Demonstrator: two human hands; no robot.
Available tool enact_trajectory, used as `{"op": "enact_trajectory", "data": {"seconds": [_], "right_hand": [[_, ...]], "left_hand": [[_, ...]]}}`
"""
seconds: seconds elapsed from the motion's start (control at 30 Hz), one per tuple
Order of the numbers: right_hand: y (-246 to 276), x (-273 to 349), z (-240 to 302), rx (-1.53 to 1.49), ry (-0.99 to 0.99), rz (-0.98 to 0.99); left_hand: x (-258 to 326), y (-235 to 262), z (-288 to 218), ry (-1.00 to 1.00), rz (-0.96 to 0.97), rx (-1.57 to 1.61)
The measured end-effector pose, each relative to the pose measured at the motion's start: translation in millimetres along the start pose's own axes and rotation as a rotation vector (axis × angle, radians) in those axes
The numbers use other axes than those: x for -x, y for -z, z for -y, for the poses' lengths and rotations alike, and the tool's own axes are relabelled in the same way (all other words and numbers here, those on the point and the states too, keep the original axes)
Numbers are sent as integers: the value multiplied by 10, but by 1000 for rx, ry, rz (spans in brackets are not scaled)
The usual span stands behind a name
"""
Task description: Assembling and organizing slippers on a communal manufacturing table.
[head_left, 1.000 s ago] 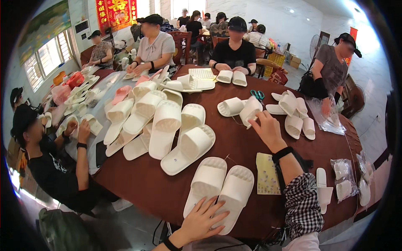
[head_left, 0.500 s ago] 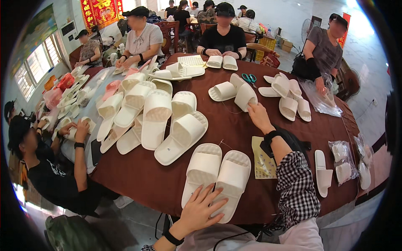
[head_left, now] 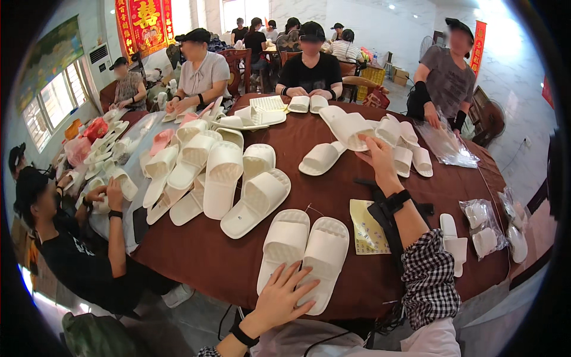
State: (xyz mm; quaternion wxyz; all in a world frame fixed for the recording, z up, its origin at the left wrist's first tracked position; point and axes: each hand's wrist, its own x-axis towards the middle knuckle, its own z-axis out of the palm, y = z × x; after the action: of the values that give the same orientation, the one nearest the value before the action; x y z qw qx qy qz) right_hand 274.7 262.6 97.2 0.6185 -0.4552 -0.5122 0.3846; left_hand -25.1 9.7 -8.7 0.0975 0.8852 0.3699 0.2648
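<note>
A pair of white slippers lies at the near edge of the round brown table. My left hand rests on the pair's near ends with its fingers spread and holds nothing. My right hand is stretched far across the table, with a black strap at the wrist and a checked sleeve behind it. Its fingers are closed on the edge of a white slipper that lies in a small heap of slippers.
Many white slippers are piled on the table's left half. A yellow sheet, a loose slipper and bagged slippers lie on the right. Several people sit around the table, one close on the left.
My left hand has slid forward from the table's edge onto the near pair of slippers. My right hand has stayed on the far slipper. The view has shifted slightly.
</note>
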Motion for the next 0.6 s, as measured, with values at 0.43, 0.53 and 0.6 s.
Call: {"op": "enact_trajectory", "data": {"seconds": [0.43,0.53,0.6], "right_hand": [[-43,944,1037,-346,22,251],[31,1222,1287,-347,146,311],[99,1372,1383,-379,102,306]], "left_hand": [[-230,-109,263,92,-72,84],[-406,-138,301,64,-9,-36],[-507,-118,274,60,8,-67]]}}
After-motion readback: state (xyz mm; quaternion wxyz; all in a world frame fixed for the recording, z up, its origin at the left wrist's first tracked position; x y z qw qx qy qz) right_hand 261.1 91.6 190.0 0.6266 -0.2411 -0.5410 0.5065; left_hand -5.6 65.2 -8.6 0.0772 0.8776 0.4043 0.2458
